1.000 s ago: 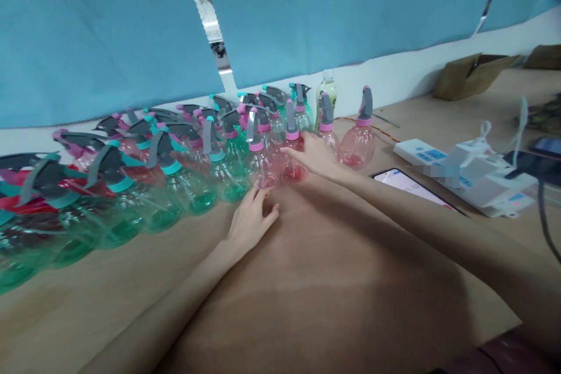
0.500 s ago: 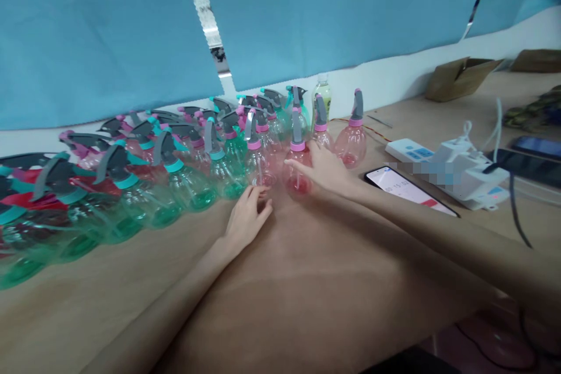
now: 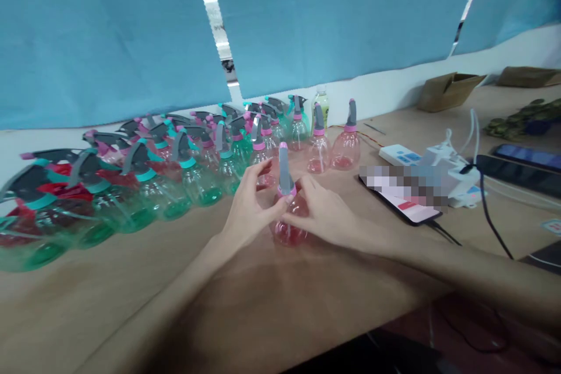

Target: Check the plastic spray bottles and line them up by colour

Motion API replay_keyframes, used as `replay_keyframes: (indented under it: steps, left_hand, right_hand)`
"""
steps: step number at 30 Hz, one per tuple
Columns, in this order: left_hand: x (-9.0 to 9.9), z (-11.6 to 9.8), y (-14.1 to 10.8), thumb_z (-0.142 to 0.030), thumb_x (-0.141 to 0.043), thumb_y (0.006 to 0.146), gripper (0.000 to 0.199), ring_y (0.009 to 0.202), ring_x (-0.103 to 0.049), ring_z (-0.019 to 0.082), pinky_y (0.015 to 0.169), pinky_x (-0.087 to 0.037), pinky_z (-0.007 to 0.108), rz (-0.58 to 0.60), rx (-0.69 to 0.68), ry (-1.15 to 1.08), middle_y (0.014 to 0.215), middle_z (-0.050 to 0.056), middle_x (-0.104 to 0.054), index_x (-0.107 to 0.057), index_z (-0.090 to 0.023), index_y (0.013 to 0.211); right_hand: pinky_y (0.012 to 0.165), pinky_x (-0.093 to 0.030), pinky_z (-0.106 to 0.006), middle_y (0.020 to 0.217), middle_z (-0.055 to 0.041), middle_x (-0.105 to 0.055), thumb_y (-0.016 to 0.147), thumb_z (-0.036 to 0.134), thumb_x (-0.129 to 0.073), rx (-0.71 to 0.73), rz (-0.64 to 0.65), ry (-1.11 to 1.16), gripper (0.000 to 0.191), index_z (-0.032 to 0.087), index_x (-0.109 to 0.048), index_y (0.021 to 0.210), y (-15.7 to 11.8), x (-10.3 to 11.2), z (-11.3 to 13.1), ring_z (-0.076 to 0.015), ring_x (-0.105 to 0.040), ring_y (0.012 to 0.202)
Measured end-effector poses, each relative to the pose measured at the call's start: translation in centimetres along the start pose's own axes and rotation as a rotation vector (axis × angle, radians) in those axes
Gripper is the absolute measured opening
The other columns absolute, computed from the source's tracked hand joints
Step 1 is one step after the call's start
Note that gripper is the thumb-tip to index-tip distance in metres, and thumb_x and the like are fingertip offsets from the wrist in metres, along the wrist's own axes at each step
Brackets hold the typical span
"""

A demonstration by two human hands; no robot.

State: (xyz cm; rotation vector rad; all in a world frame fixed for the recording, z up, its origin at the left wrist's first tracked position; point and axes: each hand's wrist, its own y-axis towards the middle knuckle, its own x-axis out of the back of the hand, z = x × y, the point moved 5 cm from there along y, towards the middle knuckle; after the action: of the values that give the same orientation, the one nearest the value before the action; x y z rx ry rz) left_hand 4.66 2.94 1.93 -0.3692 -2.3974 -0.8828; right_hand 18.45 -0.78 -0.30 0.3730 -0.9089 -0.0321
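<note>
Head view: bottle [image 3: 291, 236] over the middle of the table [image 3: 245, 298], in front of the rows along the back edge; base contact unclear. Long axis about upright; grey lever faces the near edge. Right hand [image 3: 326, 213] part-closed around its shoulder; left hand [image 3: 252, 201] half open, thumb at the collar, forefinger apart. Sprayer already on; tightness not shown. Other bottles [image 3: 205, 184], toward the left end, also carry sprayers; judged assembled, how many remain unhandled unclear.
</note>
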Motion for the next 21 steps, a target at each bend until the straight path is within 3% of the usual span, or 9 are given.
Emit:
replay_keyframes:
  steps: [8, 14, 18, 21]
  left_hand:
    - [1.8, -2.2, -1.2, -0.03, -0.062, 0.078, 0.048, 0.091, -0.06, 0.021, 0.083, -0.05, 0.038, -0.044, 0.13, 0.054, 0.108, 0.007, -0.062, -0.047, -0.018, 0.122]
    - [2.6, -0.7, -2.3, -0.02, -0.051, 0.08, 0.024, 0.081, -0.059, 0.017, 0.079, -0.05, 0.034, -0.064, 0.186, -0.08, 0.089, 0.002, -0.062, -0.057, -0.019, 0.103]
    - [2.4, 0.0, -2.5, -0.014, -0.049, 0.075, 0.025, 0.08, -0.059, 0.015, 0.08, -0.05, 0.033, -0.066, 0.162, -0.18, 0.09, 0.002, -0.062, -0.056, -0.02, 0.098]
    - [2.4, 0.4, -2.4, -0.014, -0.05, 0.072, 0.021, 0.074, -0.059, 0.015, 0.07, -0.051, 0.03, -0.084, 0.175, -0.174, 0.083, 0.0, -0.062, -0.056, -0.019, 0.092]
  right_hand:
    - [0.055, -0.045, -0.038, 0.094, -0.0107, -0.062, 0.074, 0.068, -0.05, 0.113, 0.032, -0.03, 0.058, 0.017, -0.05, 0.102, -1.3, -2.6, 3.6, -0.027, -0.064, 0.07]
    - [0.056, -0.048, -0.042, 0.093, -0.015, -0.064, 0.072, 0.071, -0.051, 0.137, 0.14, 0.002, 0.068, 0.012, -0.049, 0.107, -1.7, -4.1, 4.3, -0.0338, -0.066, 0.075]
    - [0.062, -0.049, -0.043, 0.103, -0.0151, -0.064, 0.075, 0.068, -0.052, 0.198, 0.265, 0.092, 0.064, 0.015, -0.049, 0.11, -1.7, -3.5, 4.1, -0.0324, -0.066, 0.081]
    - [0.067, -0.049, -0.044, 0.104, -0.0132, -0.064, 0.077, 0.068, -0.052, 0.249, 0.345, 0.088, 0.061, 0.017, -0.051, 0.11, -1.4, -2.8, 2.9, -0.0306, -0.065, 0.084]
